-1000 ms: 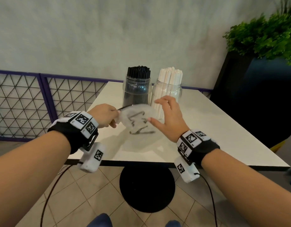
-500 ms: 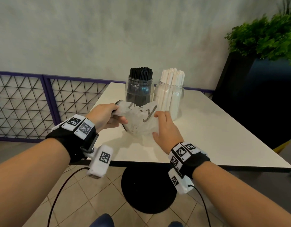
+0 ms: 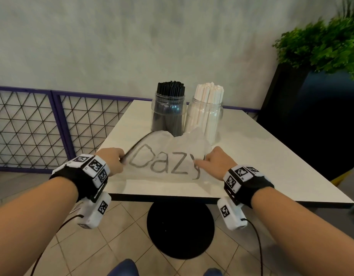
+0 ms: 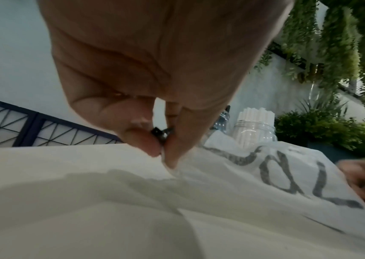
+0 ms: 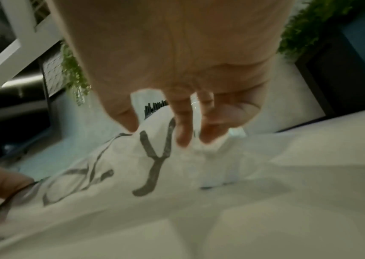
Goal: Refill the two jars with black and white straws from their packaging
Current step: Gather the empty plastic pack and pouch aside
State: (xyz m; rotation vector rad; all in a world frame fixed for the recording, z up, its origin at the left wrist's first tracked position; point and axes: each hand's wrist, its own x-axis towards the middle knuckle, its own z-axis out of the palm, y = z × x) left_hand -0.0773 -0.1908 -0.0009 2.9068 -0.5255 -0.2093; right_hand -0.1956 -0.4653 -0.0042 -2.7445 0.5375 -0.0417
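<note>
A white plastic bag point(image 3: 168, 156) lettered "Dazy" lies stretched across the near part of the table point(image 3: 271, 156). My left hand point(image 3: 112, 160) pinches its left edge together with a thin black straw point(image 3: 136, 146); the straw's end point(image 4: 157, 131) shows between thumb and finger. My right hand point(image 3: 216, 162) pinches the bag's right edge, with curled fingers point(image 5: 183, 138) pressing into the bag point(image 5: 155, 166). Behind the bag stand a clear jar of black straws point(image 3: 169, 114) and a clear jar of white straws point(image 3: 207, 116), both packed full.
A purple-framed wire fence point(image 3: 42, 126) runs along the table's left side. A dark planter with green foliage point(image 3: 321, 46) stands at the right. The table rests on a round black base point(image 3: 180, 230) over tiled floor.
The bag was bunched up between my hands. Both hands have moved apart and back toward the near edge, pulling it out flat so the lettering reads.
</note>
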